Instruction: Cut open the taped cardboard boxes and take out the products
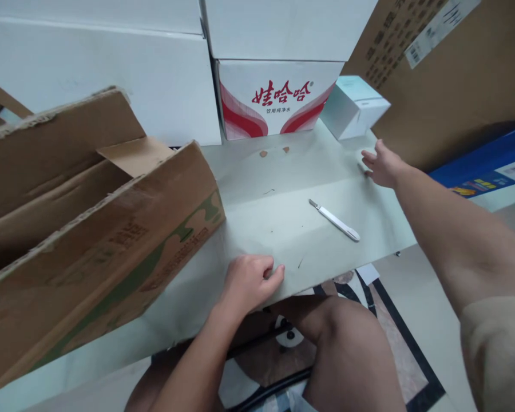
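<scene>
My left hand rests at the near edge of the pale table, its fingers curled in and nothing visible in them. Over the table's right side, my right hand reaches forward with its fingers apart, holding nothing. The nearest thing to it is a small white box with a pale green top, just beyond the fingertips. Between my two hands lies a scalpel-like knife with a white handle, its short metal end pointing away to the left. Neither hand touches the knife.
An open brown carton takes up the left side. White boxes are stacked behind, one a red-and-white carton. A big brown cardboard and a blue box stand at right. Small brown scraps lie on the table.
</scene>
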{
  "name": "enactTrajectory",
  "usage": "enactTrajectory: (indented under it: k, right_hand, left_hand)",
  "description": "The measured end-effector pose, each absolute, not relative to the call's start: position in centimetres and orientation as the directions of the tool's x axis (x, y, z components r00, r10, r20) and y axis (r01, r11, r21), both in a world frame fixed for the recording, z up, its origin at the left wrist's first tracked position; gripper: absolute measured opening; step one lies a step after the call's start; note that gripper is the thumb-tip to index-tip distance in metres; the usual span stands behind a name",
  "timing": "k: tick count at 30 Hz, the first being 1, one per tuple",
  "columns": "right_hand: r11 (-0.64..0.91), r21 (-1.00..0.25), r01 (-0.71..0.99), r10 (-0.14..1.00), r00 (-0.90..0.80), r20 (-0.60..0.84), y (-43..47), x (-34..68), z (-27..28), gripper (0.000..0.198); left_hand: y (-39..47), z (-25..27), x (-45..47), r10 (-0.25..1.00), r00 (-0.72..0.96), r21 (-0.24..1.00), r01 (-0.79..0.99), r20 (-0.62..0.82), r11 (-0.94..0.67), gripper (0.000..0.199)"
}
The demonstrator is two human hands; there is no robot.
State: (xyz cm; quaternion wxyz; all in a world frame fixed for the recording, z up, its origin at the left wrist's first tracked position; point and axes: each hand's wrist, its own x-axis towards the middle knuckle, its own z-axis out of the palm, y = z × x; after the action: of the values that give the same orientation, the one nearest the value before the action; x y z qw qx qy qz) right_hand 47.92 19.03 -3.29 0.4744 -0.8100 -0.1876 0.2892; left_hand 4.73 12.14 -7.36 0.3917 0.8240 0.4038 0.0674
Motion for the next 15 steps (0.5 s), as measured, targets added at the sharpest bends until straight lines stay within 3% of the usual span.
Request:
enactTrajectory:
  k: [4,7,15]
  right_hand:
    - [-0.494,-0.865,0.089,0.614,0.74,-0.274,18.0,46.6,-3.6,0.032]
    - [-0.461,-0.871,0.171,0.702,0.671,-0.239,16.4,43.8,-2.4,0.026]
    - [-0.146,-0.92,0.364,0.971,0.23,-0.063,18.2,27.2,6.2,0.023]
  left_hand:
    - [12.1,-7.0,4.9,0.734,0.654,0.721,0.596,-0.181,-0.354,0.044]
    - [11.9,-6.6,4.8,0.748,0.645,0.727,0.587,-0.154,-0.356,0.045]
    - [11.2,-5.6,3.3,0.761,0.64,0.742,0.563,-0.111,-0.365,0.043]
